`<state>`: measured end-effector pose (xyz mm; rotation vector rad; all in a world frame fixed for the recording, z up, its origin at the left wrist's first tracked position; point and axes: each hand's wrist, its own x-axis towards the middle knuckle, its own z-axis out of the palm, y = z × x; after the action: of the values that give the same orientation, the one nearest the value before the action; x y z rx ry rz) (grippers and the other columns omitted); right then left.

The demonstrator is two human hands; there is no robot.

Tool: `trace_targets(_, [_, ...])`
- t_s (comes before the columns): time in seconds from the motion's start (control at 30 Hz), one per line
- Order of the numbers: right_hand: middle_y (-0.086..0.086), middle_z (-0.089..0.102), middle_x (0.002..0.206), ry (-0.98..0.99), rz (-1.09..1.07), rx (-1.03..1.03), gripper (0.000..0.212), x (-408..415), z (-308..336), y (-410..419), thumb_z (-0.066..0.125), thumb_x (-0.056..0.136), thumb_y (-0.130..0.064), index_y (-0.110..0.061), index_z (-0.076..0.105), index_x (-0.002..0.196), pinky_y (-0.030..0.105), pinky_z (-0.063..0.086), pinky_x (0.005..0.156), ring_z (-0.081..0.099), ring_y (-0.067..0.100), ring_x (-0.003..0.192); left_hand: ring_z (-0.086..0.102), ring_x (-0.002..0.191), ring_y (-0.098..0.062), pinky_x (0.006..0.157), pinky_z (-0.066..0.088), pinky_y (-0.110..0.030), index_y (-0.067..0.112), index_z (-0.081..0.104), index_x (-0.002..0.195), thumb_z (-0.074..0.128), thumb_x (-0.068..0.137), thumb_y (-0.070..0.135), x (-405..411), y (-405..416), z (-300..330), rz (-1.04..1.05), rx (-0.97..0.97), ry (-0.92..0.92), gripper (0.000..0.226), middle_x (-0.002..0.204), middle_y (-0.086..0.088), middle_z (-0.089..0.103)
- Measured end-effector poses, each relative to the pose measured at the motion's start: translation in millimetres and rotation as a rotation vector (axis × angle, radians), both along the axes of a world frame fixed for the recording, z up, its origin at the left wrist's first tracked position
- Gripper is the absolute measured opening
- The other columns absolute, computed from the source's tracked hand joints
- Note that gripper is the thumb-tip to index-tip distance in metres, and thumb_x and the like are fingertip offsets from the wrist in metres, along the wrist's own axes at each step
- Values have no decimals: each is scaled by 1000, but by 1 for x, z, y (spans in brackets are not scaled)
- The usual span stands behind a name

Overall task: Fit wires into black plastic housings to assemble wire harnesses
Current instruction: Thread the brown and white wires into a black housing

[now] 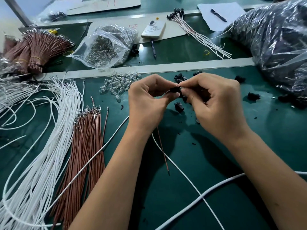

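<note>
Black plastic between my fingertips: the black housing point(175, 89) sits up off the green bench point(216, 163), and both hands meet on it. My left hand point(146, 103) curls round it, thumb and forefinger clamping its near side. My right hand point(214, 103) pinches at its far end with thumb and forefinger tips pressed together; what exactly sits under those tips I cannot tell.

Below the housing, a brown wire point(163, 153) and a white wire point(182, 173) trail out from under my left palm and run down over the bench towards me, the brown one ending free, the white one carrying on to the lower edge. A thicker white cable point(221, 185) crosses that white wire lower down.

Just beneath the housing lies a loose black housing point(179, 106), and more loose black housings point(253, 96) are scattered to the right of it and just beyond it. Left of the housing, touching nothing I hold, a heap of clear bulbs point(118, 83) rests by the grey rail point(182, 66). Further left fan the loose brown wires point(88, 138) and, beyond them, the white wires point(49, 130). Past the rail, behind the housing, a clear bag of bulbs point(106, 47), a phone point(153, 29) and a finished bunch of harnesses point(199, 33).
</note>
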<state>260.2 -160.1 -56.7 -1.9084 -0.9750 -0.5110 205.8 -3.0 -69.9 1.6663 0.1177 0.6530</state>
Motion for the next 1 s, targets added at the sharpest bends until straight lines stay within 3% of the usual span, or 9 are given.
trace_targets(0.23, [-2, 71, 78, 116, 25, -22, 6, 3, -5, -1, 73, 91, -1, -4, 78, 95, 18, 50, 67, 65, 3, 70, 76, 75, -19, 76, 62, -37, -1, 76, 82, 85, 70, -7, -2, 0, -2, 32, 140, 7, 17, 81, -7, 77])
trace_targets(0.4, [0, 72, 77, 157, 41, -45, 5, 6, -6, -2, 73, 90, -1, -4, 76, 93, 29, 56, 65, 69, 11, 69, 75, 76, -18, 75, 61, -41, 0, 77, 83, 87, 71, -4, -3, 1, -2, 40, 229, 25, 16, 81, -5, 77])
trace_targets(0.57, [-4, 71, 73, 288, 37, 11, 7, 5, -10, -1, 72, 91, -1, -7, 76, 92, 27, 54, 59, 68, 14, 64, 73, 73, -13, 70, 59, -36, 5, 78, 82, 88, 71, 1, -2, 2, -3, 88, 363, -6, 15, 79, 0, 76])
trace_targets(0.7, [-1, 71, 74, 261, 50, -20, 5, 7, -11, -2, 73, 90, -1, -6, 75, 91, 32, 55, 61, 68, 14, 65, 68, 68, -4, 66, 54, -21, 6, 79, 80, 89, 71, 4, -3, 1, -2, 88, 439, 3, 15, 76, 4, 76])
trace_targets(0.8, [2, 71, 75, 270, 92, -56, 4, 10, -12, -4, 73, 91, -3, -7, 73, 91, 34, 55, 61, 68, 16, 65, 70, 68, -6, 66, 54, -19, 3, 78, 81, 90, 70, 2, -4, 3, -1, 48, 406, 20, 16, 76, 1, 76])
trace_targets(0.93, [-8, 69, 68, 426, 193, -26, 4, 19, -14, -11, 71, 91, -8, -12, 73, 90, 21, 48, 55, 63, 8, 57, 75, 70, -14, 68, 60, -29, -1, 77, 82, 88, 69, -5, -5, 2, 0, -26, 289, 49, 17, 77, -6, 76])
trace_targets(1.0, [-7, 69, 67, 477, 219, 4, 6, 19, -15, -10, 71, 91, -8, -13, 72, 89, 21, 48, 52, 61, 7, 54, 75, 70, -18, 69, 61, -30, -4, 76, 81, 86, 69, -8, -5, 2, 1, -52, 234, 53, 17, 76, -10, 76])
